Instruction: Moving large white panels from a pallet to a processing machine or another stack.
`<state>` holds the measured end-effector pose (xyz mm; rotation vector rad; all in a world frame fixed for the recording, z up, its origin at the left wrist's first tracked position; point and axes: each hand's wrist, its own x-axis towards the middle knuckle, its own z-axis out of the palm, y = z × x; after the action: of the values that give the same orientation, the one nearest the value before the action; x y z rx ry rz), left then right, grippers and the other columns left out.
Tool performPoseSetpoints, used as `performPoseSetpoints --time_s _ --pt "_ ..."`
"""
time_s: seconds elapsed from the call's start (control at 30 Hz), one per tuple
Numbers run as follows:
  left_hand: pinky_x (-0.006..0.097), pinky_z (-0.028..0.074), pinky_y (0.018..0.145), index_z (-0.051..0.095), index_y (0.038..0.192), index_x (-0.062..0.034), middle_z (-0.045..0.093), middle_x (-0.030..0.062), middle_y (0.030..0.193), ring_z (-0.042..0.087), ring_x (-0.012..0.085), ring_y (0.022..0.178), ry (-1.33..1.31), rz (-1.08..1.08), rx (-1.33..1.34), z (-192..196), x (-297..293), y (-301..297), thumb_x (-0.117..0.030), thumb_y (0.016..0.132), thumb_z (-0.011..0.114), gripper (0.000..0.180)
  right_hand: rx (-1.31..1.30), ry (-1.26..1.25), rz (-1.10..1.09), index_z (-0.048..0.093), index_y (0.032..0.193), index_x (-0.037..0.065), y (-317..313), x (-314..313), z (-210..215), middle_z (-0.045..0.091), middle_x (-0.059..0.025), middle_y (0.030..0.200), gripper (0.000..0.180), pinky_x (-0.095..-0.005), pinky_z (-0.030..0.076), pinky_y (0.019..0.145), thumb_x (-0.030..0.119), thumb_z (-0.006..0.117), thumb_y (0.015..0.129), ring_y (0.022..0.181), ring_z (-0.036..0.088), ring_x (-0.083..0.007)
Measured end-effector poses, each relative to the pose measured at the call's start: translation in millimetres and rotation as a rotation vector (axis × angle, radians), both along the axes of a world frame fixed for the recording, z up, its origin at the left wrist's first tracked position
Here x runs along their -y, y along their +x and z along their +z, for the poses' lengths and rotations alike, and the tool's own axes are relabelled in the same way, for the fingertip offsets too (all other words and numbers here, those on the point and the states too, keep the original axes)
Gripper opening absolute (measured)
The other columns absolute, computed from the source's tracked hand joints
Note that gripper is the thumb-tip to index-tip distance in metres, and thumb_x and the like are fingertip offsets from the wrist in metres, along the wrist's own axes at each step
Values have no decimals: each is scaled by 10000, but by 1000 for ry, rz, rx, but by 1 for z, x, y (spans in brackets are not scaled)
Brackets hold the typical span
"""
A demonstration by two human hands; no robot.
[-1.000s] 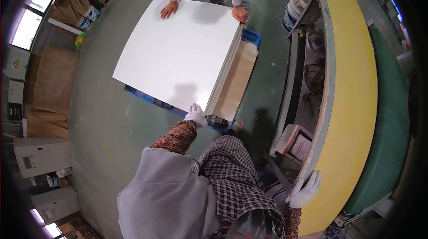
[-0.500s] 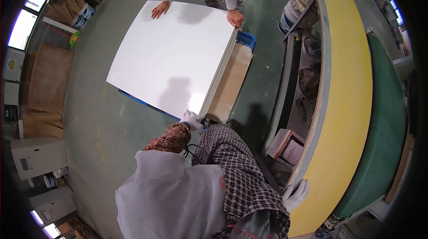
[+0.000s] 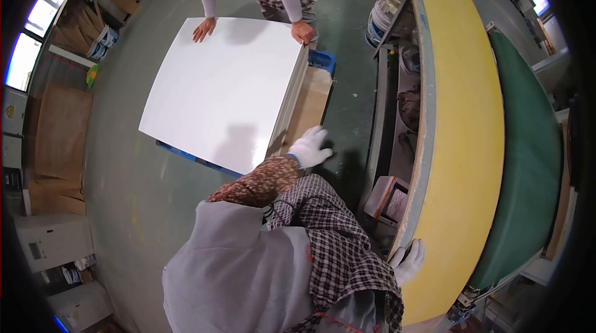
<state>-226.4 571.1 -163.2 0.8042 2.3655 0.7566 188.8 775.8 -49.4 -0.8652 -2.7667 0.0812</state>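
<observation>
- Left hand (image 3: 309,148), middle: empty, fingers spread.
- Right hand (image 3: 409,264), lower right: open on yellow counter (image 3: 467,116).
- White sheet stack (image 3: 217,81), upper left: likely stiff, heavy; grab edges.

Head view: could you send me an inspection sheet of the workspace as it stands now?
Surface: yellow tabletop at the right, grey along its inner edge; green surface beyond.
Things at hand: stack of white sheets above a blue pallet; brown board juts out at its right.
Clutter: white bucket and an open box beside or under the table.
Grip: left hand open near the stack's near-right corner, contact unclear; right hand open at the tabletop's edge.
Cables: nothing clearly seen.
Surroundings: co-worker's hands on the stack's far side; brown panel and pale cabinet at the left.
</observation>
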Motion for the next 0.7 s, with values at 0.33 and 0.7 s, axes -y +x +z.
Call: performPoseSetpoints --time_s 0.33,0.7 --pt "556 351 1224 532 1448 19 483 264 1547 425 438 1485 856 -390 -396 96 -209 71 -242 878 767 670 -78 -52 -72 593 1354 -80 8 -3 -12 592 -331 1380 460 -582 457 1084 161 636 965 1249 561 -524" --pt "514 462 1124 712 1251 -66 702 166 1310 616 381 1271 695 -576 -738 32 -254 82 -214 921 742 363 -136 34 -682 656 1314 34 119 -46 -50 637 -220 1369 425 -512 472 1089 304 681 987 1251 580 -439"
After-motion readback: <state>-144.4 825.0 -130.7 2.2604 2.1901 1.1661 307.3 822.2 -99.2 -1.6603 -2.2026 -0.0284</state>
